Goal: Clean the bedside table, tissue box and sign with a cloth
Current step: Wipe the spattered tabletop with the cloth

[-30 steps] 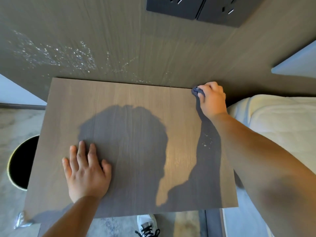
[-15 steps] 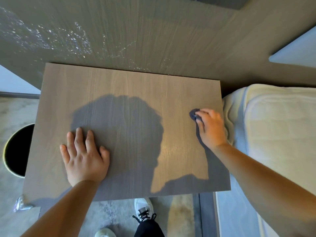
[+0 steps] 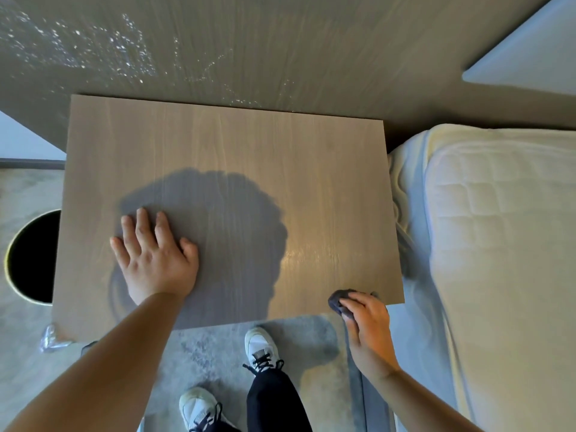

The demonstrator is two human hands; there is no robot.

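Bed [image 3: 498, 244] just beside table [image 3: 233, 151]

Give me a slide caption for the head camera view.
Right hand wipes bedside table near corner with dark cloth; left hand flat.

Left hand [image 3: 156, 257] flat on bedside table [image 3: 249, 157], right hand [image 3: 369, 325] gripping dark cloth [image 3: 338, 300] at near right corner

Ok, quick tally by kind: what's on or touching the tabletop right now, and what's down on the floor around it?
Hands on the bedside table: 2, the left hand flat and the right hand at the near right corner
Cloths: 1, a dark cloth under the right fingers
Bins on the floor: 1, a black bin
Shoes: 2, white shoes
Total: 6
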